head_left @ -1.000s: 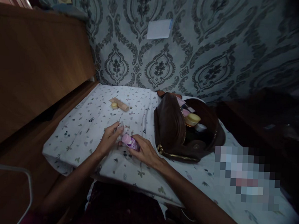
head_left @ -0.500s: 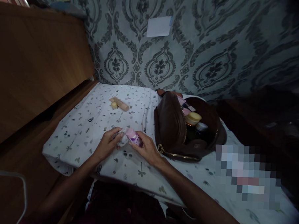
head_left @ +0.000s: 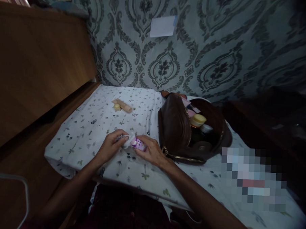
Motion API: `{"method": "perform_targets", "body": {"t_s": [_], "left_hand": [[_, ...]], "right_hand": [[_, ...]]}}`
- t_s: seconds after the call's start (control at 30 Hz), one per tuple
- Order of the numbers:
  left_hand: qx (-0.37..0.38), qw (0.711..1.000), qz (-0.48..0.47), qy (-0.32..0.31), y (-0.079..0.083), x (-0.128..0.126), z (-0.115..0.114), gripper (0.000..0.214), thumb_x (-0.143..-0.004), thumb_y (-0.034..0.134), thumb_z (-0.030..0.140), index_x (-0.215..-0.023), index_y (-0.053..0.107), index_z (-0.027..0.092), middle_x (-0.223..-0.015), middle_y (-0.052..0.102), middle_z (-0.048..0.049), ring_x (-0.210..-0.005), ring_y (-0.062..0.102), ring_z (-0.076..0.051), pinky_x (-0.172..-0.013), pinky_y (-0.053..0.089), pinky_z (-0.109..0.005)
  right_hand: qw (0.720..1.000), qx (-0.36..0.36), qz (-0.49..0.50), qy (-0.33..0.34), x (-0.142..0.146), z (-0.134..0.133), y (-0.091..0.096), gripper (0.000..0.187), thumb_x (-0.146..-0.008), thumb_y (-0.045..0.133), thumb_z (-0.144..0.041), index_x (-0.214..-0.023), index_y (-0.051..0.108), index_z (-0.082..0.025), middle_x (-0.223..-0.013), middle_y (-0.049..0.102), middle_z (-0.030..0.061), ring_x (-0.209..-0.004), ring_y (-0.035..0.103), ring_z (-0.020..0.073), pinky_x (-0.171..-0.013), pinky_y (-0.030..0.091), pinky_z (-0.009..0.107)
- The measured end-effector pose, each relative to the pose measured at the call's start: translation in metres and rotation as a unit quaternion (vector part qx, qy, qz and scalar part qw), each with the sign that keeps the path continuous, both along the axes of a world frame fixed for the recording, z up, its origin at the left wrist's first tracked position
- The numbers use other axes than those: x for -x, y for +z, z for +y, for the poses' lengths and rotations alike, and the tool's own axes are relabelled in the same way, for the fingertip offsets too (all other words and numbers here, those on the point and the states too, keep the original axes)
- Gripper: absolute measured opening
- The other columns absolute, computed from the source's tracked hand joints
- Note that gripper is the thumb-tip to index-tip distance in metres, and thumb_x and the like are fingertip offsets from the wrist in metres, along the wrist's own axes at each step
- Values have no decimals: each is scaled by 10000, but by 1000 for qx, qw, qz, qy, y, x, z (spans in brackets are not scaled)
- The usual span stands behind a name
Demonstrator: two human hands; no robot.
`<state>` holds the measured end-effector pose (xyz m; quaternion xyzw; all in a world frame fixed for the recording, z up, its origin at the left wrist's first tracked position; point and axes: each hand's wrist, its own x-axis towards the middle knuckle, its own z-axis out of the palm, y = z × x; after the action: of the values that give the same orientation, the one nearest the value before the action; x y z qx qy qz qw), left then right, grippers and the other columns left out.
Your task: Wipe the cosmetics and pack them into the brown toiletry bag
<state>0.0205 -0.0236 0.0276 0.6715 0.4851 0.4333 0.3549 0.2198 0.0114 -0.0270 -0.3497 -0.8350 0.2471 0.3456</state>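
One purple-patterned bottle (head_left: 138,144) — in right hand (head_left: 152,152).

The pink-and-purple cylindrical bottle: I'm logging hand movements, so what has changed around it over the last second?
The thin, whitish crumpled wrap in the grip of the left hand has moved right, onto the bottle, hiding its pale pink end. The bottle, in the right hand, shifted slightly right. Neither was let go. The open brown handbag and beige tube stayed put.
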Motion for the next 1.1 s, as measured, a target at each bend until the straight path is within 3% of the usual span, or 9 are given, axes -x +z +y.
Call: {"method": "perform_targets", "body": {"t_s": [0.2,0.57,0.8,0.97,1.1], "left_hand": [[42,998,-36,13,-6,4,3,282,-818,610,455,-765,638,179,-663,577,15,-651,509,-146,-641,406,-241],[-26,998,19,56,-11,8,0,203,-859,574,363,-839,676,189,-843,655,-33,-828,596,-196,-721,433,-268],[-79,994,41,57,-3,-2,-8,155,-883,564,300,-904,674,193,-857,636,-27,-857,592,-191,-799,427,-281],[-77,995,51,24,2,1,-11,122,-891,575,272,-912,663,190,-866,631,-30,-866,594,-188,-795,427,-279],[-124,986,107,-20,3,1,-13,131,-924,535,237,-961,652,193,-895,615,-40,-886,590,-185,-805,440,-288]], "right_hand": [[1000,10,12,25,1,2,-1,247,-772,625,-270,-1003,656,-190,-846,662,46,-733,594,179,-689,460,292],[995,25,-30,88,2,-5,7,298,-755,666,-224,-1052,659,-198,-905,694,47,-748,607,177,-705,465,290],[997,40,-31,53,3,-3,3,350,-738,661,-183,-1088,660,-203,-983,713,65,-845,649,206,-776,487,324],[999,35,-28,19,4,-1,0,288,-747,665,-214,-1034,675,-199,-933,711,65,-802,645,208,-744,485,322],[998,34,-47,1,4,-1,0,241,-763,648,-210,-1002,675,-196,-875,703,49,-751,636,194,-688,469,293]]}}
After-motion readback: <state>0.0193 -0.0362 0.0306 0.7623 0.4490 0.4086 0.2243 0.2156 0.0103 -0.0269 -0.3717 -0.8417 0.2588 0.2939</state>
